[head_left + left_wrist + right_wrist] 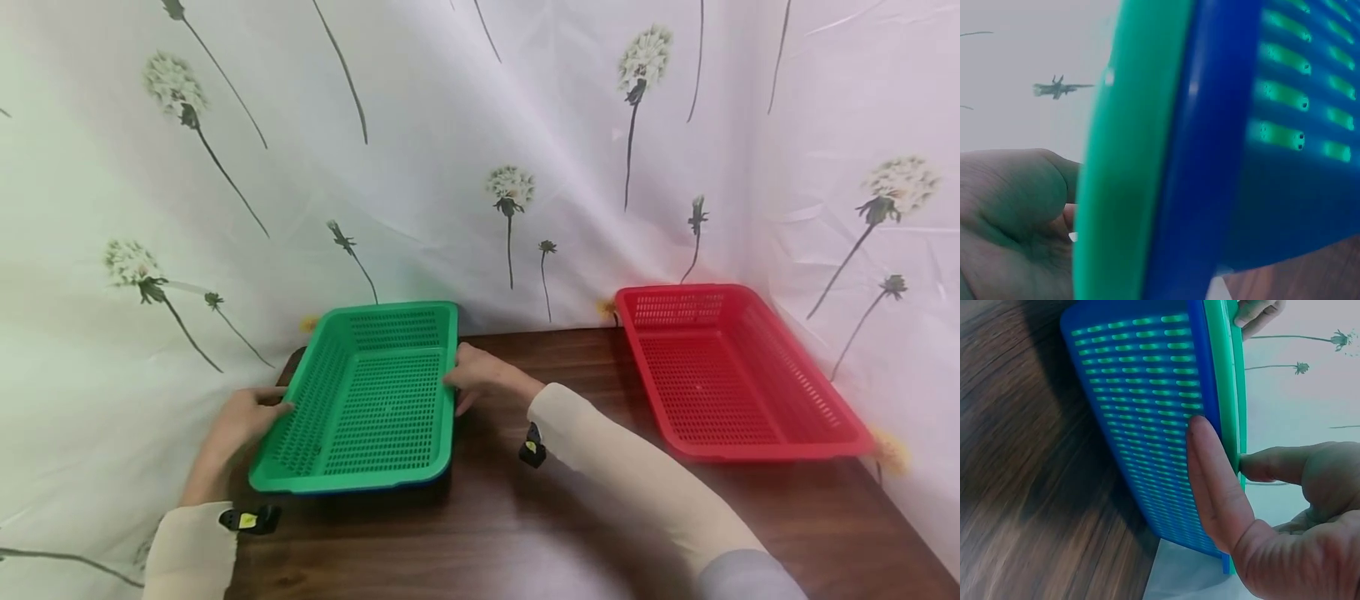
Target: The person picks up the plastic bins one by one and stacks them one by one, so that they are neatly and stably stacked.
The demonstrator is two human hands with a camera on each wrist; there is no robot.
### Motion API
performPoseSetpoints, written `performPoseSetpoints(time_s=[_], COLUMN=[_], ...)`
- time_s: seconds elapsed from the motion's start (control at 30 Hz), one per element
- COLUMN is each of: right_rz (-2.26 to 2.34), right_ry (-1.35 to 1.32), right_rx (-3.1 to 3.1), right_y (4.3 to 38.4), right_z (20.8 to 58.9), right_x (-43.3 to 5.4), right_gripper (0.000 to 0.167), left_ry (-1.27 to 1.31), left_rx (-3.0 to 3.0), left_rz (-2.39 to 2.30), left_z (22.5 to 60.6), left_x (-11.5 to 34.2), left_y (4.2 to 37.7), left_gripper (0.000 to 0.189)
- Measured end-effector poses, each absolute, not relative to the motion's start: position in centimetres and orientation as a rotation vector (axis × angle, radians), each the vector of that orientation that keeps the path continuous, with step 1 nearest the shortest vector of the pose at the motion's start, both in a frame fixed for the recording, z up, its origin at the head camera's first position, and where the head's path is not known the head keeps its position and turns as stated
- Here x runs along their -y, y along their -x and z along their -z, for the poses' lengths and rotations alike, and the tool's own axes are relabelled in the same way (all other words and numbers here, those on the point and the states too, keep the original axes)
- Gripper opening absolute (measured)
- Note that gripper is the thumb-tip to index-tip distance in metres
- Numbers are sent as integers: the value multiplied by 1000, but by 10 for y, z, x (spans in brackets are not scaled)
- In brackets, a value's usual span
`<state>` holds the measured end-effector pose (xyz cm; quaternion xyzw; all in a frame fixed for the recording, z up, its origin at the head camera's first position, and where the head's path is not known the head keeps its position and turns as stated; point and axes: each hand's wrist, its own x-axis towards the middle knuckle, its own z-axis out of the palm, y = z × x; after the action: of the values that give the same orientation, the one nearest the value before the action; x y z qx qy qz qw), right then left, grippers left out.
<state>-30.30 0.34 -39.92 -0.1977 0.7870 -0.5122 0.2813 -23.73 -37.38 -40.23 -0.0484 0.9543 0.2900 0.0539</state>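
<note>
A green plastic basket [386,404] sits nested inside a blue basket [1175,450], whose slotted wall shows under the green rim in both wrist views. My left hand [243,421] holds the left side, its thumb over the green rim. On the right side, my right hand [483,375] pinches the stacked rims, with the thumb on the green rim and the fingers against the blue wall. No items show inside the green basket. Part of the left hand is hidden behind the rims in the left wrist view.
A red plastic basket [712,387] stands at the right of the dark wooden table [517,533]. Behind the table and along its sides hangs a white curtain [442,167] printed with dandelions.
</note>
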Motion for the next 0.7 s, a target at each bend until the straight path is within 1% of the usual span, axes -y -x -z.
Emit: performPoseSetpoints(time_s=[0.1,0.33,0.7], right_rz=[1347,1297,1320], right_ry=[536,519,447], right_rx=[-2114,-2151,-2151], right_y=[306,307,302], right_z=[399,399,398], right_x=[-13,-39,-76], right_gripper=[32,24,34], left_ry=[109,104,121], left_rx=[-2922,-2893,-2826], left_rz=[-850,-911,-1068], left_z=[403,404,405], left_x=[368,344,306], left_y=[237,237,237], left_gripper=[53,53,51])
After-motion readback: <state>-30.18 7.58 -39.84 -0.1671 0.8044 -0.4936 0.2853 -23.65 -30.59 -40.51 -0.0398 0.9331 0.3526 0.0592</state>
